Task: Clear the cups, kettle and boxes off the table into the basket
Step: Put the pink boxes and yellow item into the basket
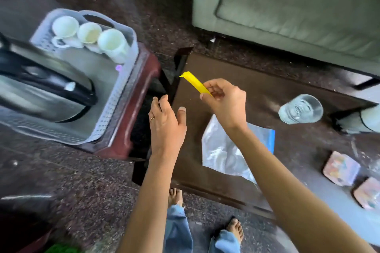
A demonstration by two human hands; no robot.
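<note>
Three cups [88, 33] and the kettle [41, 86] sit in the basket [115, 113]. Right hand [224, 100] pinches a yellow strip [194, 82] beside the basket; left hand [166, 121] hangs spread, empty. Carry it over the rim before letting go.

The kettle [41, 88] is cut off by the left edge, and it looks smeared and fuzzy. The 3 cups [88, 33] in the basket [127, 80] are blurry too. The right hand [223, 99] hides one end of the yellow strip [194, 82]. The right arm covers part of the plastic bag [222, 150]. The sofa [287, 6] runs off the top and right edges.
</note>
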